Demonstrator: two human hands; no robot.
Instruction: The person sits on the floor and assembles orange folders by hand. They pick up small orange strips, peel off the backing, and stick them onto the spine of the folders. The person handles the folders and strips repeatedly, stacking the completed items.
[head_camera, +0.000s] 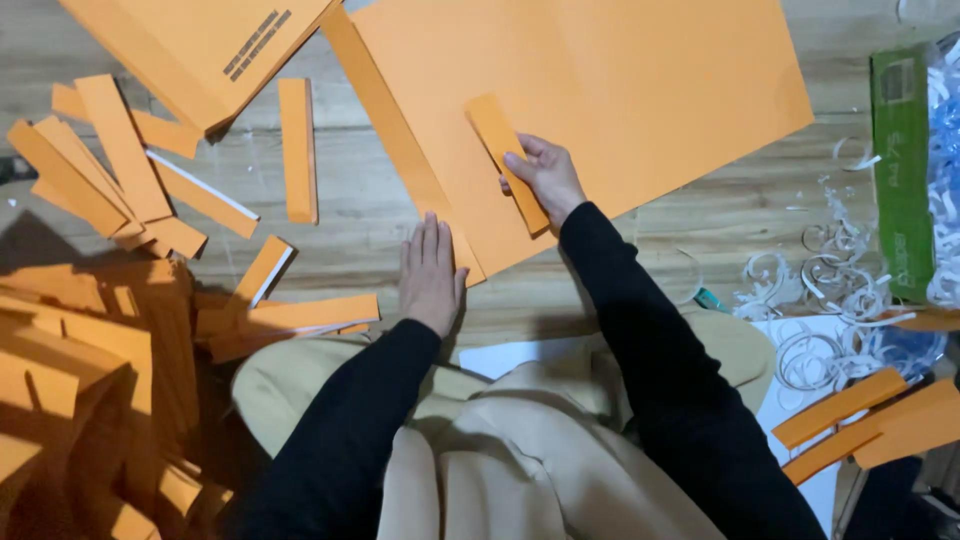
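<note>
L hand (430, 270) flat on floor; R hand (545, 175) grips orange strip (508, 160).

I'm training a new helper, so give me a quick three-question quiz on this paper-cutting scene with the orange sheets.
1. True or false: the right hand holds an orange strip on the big orange sheet.
2. What does the left hand do? A) lies flat at the sheet's edge B) grips scissors C) lifts a box
3. What lies curled on the floor to the right?

Key: 1 true; 2 A; 3 white paper curls.
</note>
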